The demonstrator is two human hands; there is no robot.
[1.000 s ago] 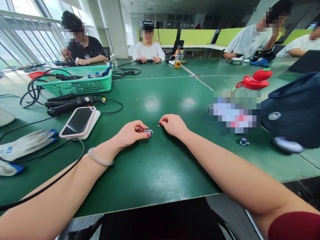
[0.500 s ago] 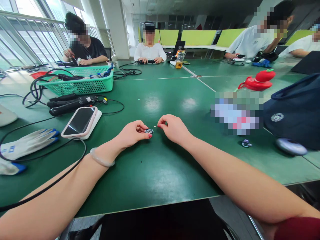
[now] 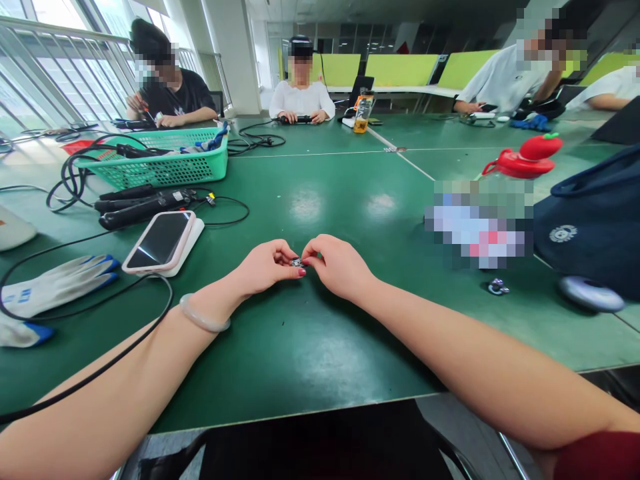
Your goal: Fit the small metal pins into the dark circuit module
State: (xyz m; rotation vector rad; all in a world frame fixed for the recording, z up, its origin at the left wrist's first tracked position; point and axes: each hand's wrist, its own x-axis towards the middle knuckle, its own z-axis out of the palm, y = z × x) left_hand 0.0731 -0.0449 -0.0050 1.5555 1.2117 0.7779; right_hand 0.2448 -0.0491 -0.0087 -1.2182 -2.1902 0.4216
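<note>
Over the green table (image 3: 320,347), my left hand (image 3: 274,267) pinches a small dark patterned piece (image 3: 297,263) between thumb and fingers. My right hand (image 3: 333,263) is closed in a pinch at the right end of that piece, its fingertips close to those of my left hand. Whatever my right fingertips hold is hidden at this moment. A small shiny metallic object (image 3: 497,287) lies on the table to the right.
At left are a phone (image 3: 163,239), black tools (image 3: 145,207), gloves (image 3: 65,283), cables and a green basket (image 3: 175,167). At right stand a red-lidded bottle (image 3: 525,160), a dark bag (image 3: 595,220) and a mouse (image 3: 591,294). Several people sit across the table.
My right hand has moved left to the dark piece in my left hand. The small pale bit seen at its fingertips before is now hidden. My left hand has barely moved.
</note>
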